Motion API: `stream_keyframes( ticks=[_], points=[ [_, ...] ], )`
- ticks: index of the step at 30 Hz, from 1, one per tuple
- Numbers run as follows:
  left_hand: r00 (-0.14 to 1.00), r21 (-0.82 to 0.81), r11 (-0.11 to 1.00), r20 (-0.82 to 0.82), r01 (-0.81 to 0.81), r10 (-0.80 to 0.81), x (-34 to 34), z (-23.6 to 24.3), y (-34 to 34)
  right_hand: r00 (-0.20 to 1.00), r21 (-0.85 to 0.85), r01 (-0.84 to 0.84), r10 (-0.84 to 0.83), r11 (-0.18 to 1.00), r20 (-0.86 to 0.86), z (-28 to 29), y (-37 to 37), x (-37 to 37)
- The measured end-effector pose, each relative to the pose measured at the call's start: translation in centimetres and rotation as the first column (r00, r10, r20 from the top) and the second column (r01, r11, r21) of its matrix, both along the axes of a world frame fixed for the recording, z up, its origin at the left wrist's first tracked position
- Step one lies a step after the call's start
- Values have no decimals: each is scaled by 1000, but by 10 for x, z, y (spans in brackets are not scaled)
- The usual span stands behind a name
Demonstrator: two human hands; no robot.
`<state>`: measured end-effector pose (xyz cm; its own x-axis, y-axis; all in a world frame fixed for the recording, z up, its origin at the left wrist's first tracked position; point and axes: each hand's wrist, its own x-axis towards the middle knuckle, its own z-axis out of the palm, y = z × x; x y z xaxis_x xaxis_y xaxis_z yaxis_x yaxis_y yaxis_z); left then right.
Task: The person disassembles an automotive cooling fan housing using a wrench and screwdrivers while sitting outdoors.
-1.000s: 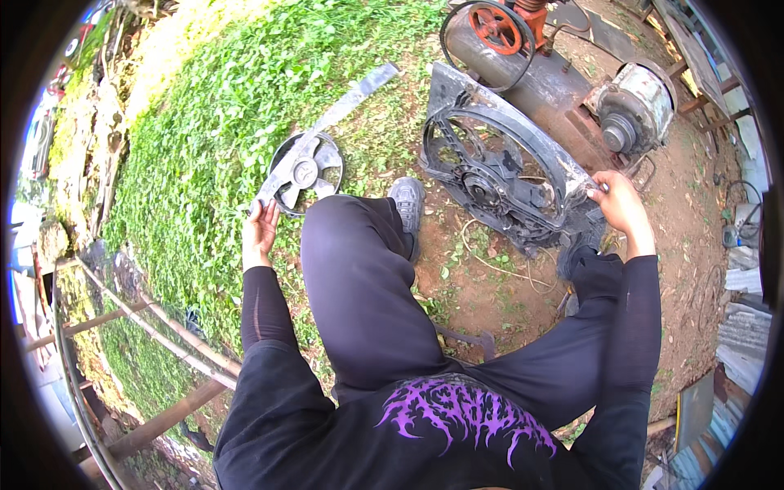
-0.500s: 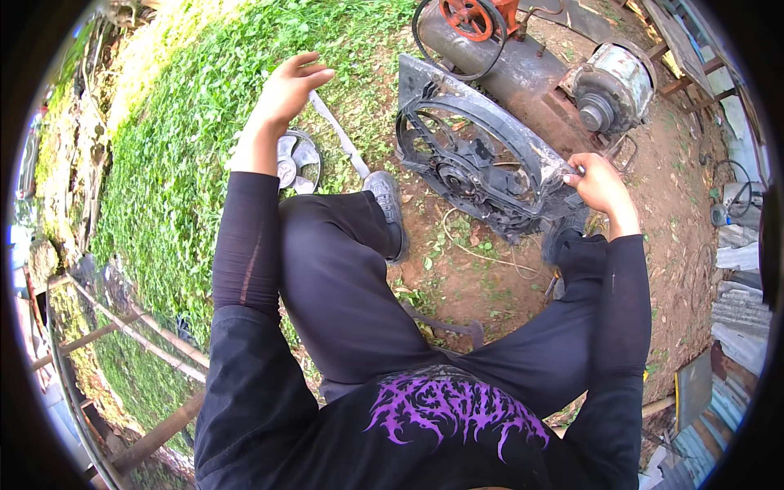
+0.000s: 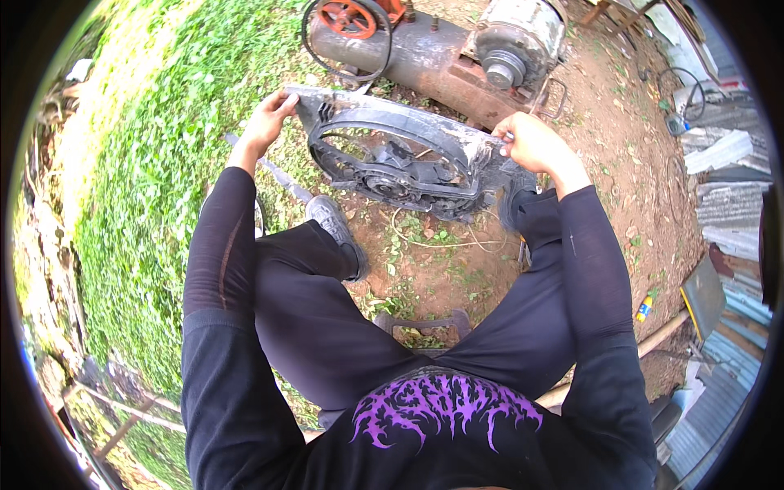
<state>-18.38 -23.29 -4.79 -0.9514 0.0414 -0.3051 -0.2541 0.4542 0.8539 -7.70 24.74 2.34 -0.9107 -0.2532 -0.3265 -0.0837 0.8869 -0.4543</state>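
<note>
Evidently, a dusty black plastic fan shroud [image 3: 384,181] is gripped at both ends of its long upper edge. Its upper left corner is pinched between the thumb and fingers of the left hand [image 3: 268,126], and its upper right end is grasped by the right hand [image 3: 535,147], with the fingertips curled at the rim. The shroud is held crosswise in front of the person's feet, with its open rings and central hub turned toward the body; whether its lower edge is rested on the brown soil [image 3: 457,282] cannot be told.

Just beyond it, a rust-stained cylindrical metal tank [image 3: 429,49] is seen, topped by an orange-red spoked wheel [image 3: 347,18] ringed by a black belt [image 3: 389,45] and by a weathered pale motor [image 3: 531,33]. A grey lace-up shoe [image 3: 328,220] is planted near the shroud's lower left side, and a flat grey metal strip [image 3: 284,178] is partly hidden by the left forearm. A thin pale cord [image 3: 425,243] is looped on the soil below the shroud.
</note>
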Motion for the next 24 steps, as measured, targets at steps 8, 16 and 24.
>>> stream_keyframes(
  ticks=[8,16,24],
  points=[
    [997,315,948,-71,52,-31,0,-4,28,999,73,-36,38,997,-18,-16,33,-4],
    [866,250,962,-500,110,31,4,119,80,998,-47,57,-56,997,13,-17,33,13],
    [578,-156,958,-769,242,-272,36,155,190,998,112,50,-53,993,23,-10,-1,17]
  ],
)
